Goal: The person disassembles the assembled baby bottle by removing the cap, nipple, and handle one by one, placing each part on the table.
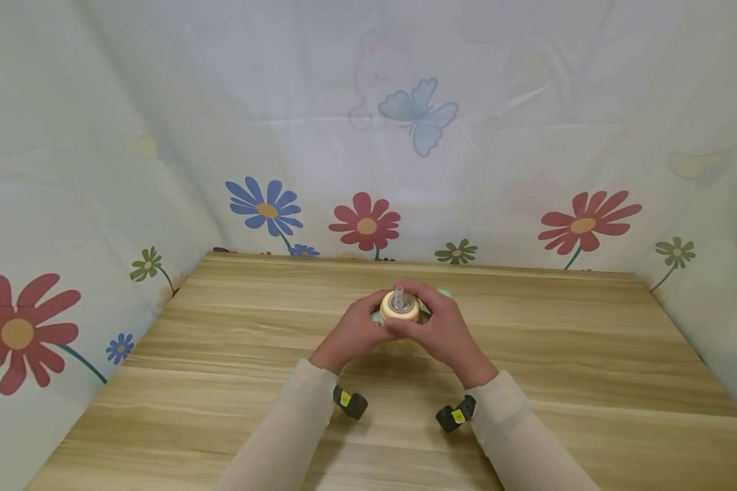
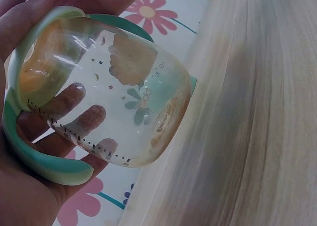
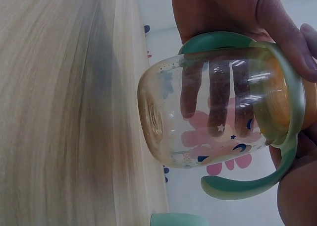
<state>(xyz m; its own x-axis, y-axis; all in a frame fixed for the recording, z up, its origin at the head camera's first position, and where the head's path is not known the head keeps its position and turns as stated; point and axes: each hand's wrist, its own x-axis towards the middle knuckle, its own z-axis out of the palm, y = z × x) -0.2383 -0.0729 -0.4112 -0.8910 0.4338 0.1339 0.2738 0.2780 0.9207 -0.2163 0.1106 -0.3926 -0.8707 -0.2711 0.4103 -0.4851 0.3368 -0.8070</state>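
Fingers (image 3: 218,102) of both hands are curled round a clear feeding bottle (image 1: 399,309), gripping from either side; I can see fingertips through its wall in both wrist views. Bottle body: rounded, glossy, see-through, slight amber tint, concentric rings moulded into the base. Collar is a smooth cream-yellow ring with a clear soft-looking spout (image 1: 400,297) standing up from it. Two-tone mint and darker green handles (image 2: 54,164) curve out from the neck, rounded tips, smooth plastic look. Pose: left hand (image 1: 361,326) and right hand (image 1: 437,320) meet at the bottle, right thumb across the near side of the collar, forearms angled inward, off-white sleeves (image 1: 282,436) down to the wrists. Bottle upright over the middle of the wood-grain table (image 1: 190,382), base facing the surface; I can't tell if it touches. Markings: dark graduation dashes up one side, small stars and crescent moons, some tiny lettering I can't read; no brand I can make out. Mint-green object (image 3: 178,219) near the bottle, mostly cut off. Pale flower-print sheet (image 1: 497,157) behind, creased, with a blue butterfly.
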